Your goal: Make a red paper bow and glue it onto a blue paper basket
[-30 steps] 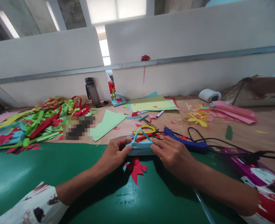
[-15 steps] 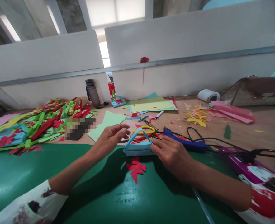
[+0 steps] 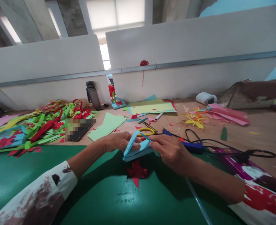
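Note:
Between my hands is a small light-blue paper bag (image 3: 139, 152) with a folded strip handle, tilted above the green mat. My right hand (image 3: 173, 152) pinches its right end near the handle's foot. Behind the bag's left part, my left hand (image 3: 121, 141) has its fingers curled against the paper, with the fingertips partly hidden by the handle. A red paper flower shape (image 3: 137, 172) lies on the green mat (image 3: 128, 203) just below the bag. Yellow-handled scissors (image 3: 147, 131) rest behind the bag.
A blue glue gun (image 3: 194, 147) with black cable and a purple power strip (image 3: 250, 168) lie at the right. Green and red paper strips (image 3: 46, 122), a phone (image 3: 81, 131) and a bottle (image 3: 93, 95) are at the left. Paper sheets (image 3: 152, 107) lie behind.
My left hand has come in from the left and closed on the blue bag. The bag has tilted, and its handle leans over. The red flower appears slightly turned.

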